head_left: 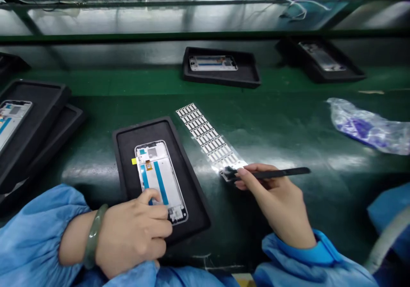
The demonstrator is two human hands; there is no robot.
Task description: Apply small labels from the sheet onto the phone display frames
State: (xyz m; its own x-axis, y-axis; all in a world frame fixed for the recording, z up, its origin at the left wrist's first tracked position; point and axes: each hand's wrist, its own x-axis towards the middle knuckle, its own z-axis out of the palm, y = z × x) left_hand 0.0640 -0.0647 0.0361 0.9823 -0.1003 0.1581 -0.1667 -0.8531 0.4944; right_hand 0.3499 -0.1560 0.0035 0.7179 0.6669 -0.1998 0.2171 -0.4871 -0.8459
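Observation:
In front of me a phone frame lies in a black tray, with blue strips, a small orange flex piece and a yellow tab at its left edge. My left hand, fingers curled, rests over the frame's lower left side and grips it there; the fingertips are partly hidden. Black tweezers are pinched in my right hand. Their tips meet the near end of a sheet of small white stickers, which slants across the bench to the right of the tray.
Stacked black trays stand at the left, the top one with another phone frame. Toward the back are two more trays, each with a phone frame. A clear plastic bag with purple contents lies right. A green shelf rail crosses behind.

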